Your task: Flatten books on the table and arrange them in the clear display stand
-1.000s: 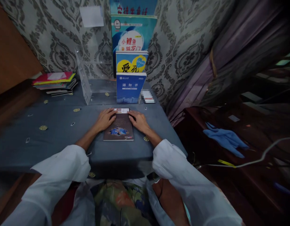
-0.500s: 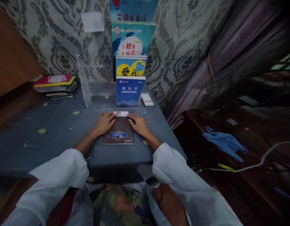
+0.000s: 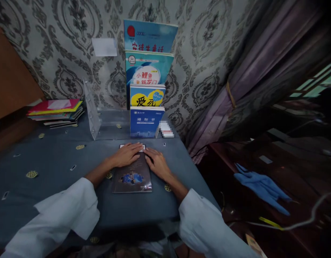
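A dark brown book (image 3: 132,179) with a blue picture lies flat on the cloth-covered table. Across its far end is a white strip or card (image 3: 143,148), mostly hidden under my fingers. My left hand (image 3: 128,154) is open, its fingers lying flat over the card and the book's upper part. My right hand (image 3: 157,163), open too, rests at the book's upper right edge with its fingertips by the card. Just beyond stands a blue booklet (image 3: 146,123) at the front of a clear stand (image 3: 91,111).
Behind the booklet, a yellow-and-blue book (image 3: 147,96), a teal book (image 3: 149,68) and a tall blue book (image 3: 151,36) rise in tiers. A stack of books and folders (image 3: 56,113) sits at the left. Right of the table are a purple curtain (image 3: 216,111) and blue cloth (image 3: 262,186).
My left hand has slid right across the card, covering more of it and coming closer to my right hand. The view has tilted up, so everything appears lower.
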`<state>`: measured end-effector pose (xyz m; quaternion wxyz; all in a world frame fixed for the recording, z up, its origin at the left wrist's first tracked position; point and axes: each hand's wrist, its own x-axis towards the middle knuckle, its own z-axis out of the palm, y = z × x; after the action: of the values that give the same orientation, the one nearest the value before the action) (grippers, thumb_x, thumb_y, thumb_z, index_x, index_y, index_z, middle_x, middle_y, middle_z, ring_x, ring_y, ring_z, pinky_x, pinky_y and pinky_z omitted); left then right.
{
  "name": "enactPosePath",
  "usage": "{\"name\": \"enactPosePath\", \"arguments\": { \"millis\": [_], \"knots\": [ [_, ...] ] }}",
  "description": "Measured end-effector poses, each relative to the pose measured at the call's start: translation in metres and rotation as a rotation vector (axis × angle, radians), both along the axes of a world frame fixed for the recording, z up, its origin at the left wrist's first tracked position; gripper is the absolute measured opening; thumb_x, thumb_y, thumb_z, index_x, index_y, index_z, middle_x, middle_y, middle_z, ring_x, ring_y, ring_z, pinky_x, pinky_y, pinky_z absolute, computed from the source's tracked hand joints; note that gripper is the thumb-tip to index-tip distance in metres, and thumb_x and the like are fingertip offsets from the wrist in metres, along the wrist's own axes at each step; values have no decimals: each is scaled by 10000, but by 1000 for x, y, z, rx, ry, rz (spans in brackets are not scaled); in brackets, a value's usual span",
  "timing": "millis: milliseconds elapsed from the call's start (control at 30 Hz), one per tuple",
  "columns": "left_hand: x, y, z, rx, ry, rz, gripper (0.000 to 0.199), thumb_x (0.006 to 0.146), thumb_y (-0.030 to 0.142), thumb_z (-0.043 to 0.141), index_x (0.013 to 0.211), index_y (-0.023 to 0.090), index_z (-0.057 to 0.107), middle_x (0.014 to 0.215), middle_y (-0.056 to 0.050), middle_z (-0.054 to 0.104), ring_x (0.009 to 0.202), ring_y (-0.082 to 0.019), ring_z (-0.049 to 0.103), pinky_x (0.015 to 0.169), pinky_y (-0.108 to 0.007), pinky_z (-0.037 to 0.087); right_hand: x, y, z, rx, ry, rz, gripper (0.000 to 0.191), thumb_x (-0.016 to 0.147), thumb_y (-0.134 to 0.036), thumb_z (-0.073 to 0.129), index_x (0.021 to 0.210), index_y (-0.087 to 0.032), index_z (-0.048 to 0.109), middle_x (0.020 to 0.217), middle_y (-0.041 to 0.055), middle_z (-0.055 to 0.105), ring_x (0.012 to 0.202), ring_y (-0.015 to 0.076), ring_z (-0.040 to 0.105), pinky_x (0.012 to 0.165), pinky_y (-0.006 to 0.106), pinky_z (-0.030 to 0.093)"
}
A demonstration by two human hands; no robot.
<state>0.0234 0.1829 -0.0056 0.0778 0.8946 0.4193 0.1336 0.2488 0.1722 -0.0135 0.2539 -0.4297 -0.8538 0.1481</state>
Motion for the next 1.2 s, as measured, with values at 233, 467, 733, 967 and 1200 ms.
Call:
{"name": "enactPosePath", "arguments": {
  "millis": [233, 467, 733, 967, 1200],
  "knots": [
    [1, 1, 3, -13, -14, -37, 606, 1018, 522, 430, 1551, 235, 401, 1589, -90, 454, 1466, -249, 415, 1184, -437, 311, -1, -2, 0, 66, -85, -37, 426, 973, -206, 471, 1364, -220, 641, 1493, 119, 571, 1358, 276, 548, 1096, 491, 443],
    [2, 1, 0, -22, -30, -19, 607, 1020, 547, 418, 1552, 254, 400, 1603, -77, 436, 1467, -247, 410, 1189, -418, 283, 0, 2, 3, 61, -102, 49, 404, 994, -226, 450, 1346, -184, 644, 1444, 141, 613, 1363, 262, 548, 1105, 484, 430],
    [2, 1, 0, -30, -9, -28, 611, 1030, 557, 396, 1551, 237, 394, 1608, -84, 427, 1473, -245, 394, 1185, -422, 266, 5, 1, -5, 84, -37, 97, 426, 997, -238, 445, 1380, -189, 625, 1438, 141, 618, 1355, 276, 565, 1098, 508, 458],
    [1, 0, 3, -43, 7, -22, 617, 1035, 559, 387, 1555, 227, 390, 1619, -87, 407, 1484, -243, 378, 1194, -405, 241, 15, -18, -4, 105, -43, 125, 405, 1016, -256, 450, 1373, -219, 639, 1428, 128, 628, 1357, 283, 568, 1106, 529, 469],
    [1, 0, 4, -76, -3, -9, 597, 1036, 536, 394, 1555, 241, 390, 1626, -84, 393, 1501, -226, 351, 1203, -409, 215, 31, -63, 3, 100, -60, 192, 417, 1039, -253, 443, 1432, -254, 582, 1427, 103, 633, 1371, 276, 556, 1104, 543, 477]
  ]
}}
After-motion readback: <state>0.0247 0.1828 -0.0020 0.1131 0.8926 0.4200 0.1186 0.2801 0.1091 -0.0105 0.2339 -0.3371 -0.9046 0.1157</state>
